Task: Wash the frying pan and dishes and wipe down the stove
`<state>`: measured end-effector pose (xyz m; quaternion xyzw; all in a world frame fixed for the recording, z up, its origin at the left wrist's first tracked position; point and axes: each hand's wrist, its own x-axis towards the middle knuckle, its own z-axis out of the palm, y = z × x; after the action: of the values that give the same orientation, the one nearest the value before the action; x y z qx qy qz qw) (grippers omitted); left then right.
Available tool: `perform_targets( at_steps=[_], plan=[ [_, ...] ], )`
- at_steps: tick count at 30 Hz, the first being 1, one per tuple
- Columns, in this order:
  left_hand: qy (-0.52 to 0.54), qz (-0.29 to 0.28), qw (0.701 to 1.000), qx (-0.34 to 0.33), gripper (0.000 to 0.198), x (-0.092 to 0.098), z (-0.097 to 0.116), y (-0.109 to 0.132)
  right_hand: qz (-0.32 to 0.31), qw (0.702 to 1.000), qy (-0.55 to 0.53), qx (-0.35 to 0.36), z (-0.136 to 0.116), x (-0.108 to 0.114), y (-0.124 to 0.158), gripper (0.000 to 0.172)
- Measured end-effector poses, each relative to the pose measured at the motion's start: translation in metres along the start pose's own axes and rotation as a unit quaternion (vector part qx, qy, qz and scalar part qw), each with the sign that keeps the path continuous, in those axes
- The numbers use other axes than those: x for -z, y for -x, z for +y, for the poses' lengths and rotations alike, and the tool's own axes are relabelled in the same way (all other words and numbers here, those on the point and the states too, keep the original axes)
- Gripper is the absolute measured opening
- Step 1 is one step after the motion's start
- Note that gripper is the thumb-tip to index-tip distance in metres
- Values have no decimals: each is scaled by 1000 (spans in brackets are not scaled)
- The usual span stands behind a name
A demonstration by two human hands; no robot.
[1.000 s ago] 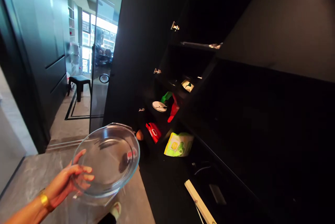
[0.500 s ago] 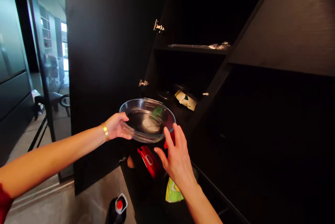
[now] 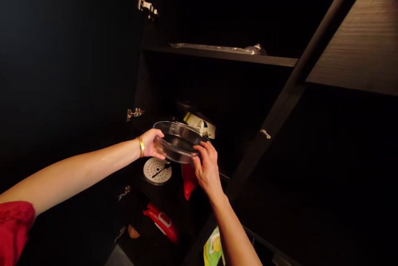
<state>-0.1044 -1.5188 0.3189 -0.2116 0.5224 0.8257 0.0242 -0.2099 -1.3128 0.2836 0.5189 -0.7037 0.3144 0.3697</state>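
A clear glass baking dish (image 3: 178, 156), oval and see-through, is held level between my two hands in front of the dark cabinet. My left hand (image 3: 152, 143) grips its left end, thumb over the rim and fingers beneath. At the right end, my right hand (image 3: 207, 162) pinches the rim. Below the dish lies a round white perforated plate (image 3: 152, 167) with a small dark utensil on it. Behind the dish, a cream and yellow packet (image 3: 199, 124) lies on the same shelf level. Part of a red packet (image 3: 189, 181) hangs below my right fingers.
Crumpled clear plastic (image 3: 255, 49) lies on the upper shelf (image 3: 217, 53). Open-door hinges (image 3: 135, 113) are on the left. Lower down are a red packet with a white label (image 3: 161, 221) and a green-yellow bag (image 3: 213, 247). A slanting post (image 3: 280, 108) borders the right side.
The glass dish has moved in toward the cabinet shelf, and my right hand has closed on its rim. The view has shifted closer, uncovering the perforated plate below.
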Motion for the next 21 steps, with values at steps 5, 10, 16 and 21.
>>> perform_targets(
  at_steps=[5, 10, 16, 21],
  plan=[
    [4, -14, 1000, 16, 27, 2, 9, -28, -14, 997, 71, -10, 0, -13, -7, 41],
    [-25, -27, 999, 15, 43, -9, 4, -37, -8, 994, 111, -1, 3, -15, -5, 50],
    [-291, -58, 955, -9, 63, 7, 26, -63, 1, 991, 113, 74, 32, 4, 8, 38],
    [-586, 133, 774, -201, 40, 35, 84, -136, -1, 992, 70, 101, 54, 21, 15, 31]
  ],
)
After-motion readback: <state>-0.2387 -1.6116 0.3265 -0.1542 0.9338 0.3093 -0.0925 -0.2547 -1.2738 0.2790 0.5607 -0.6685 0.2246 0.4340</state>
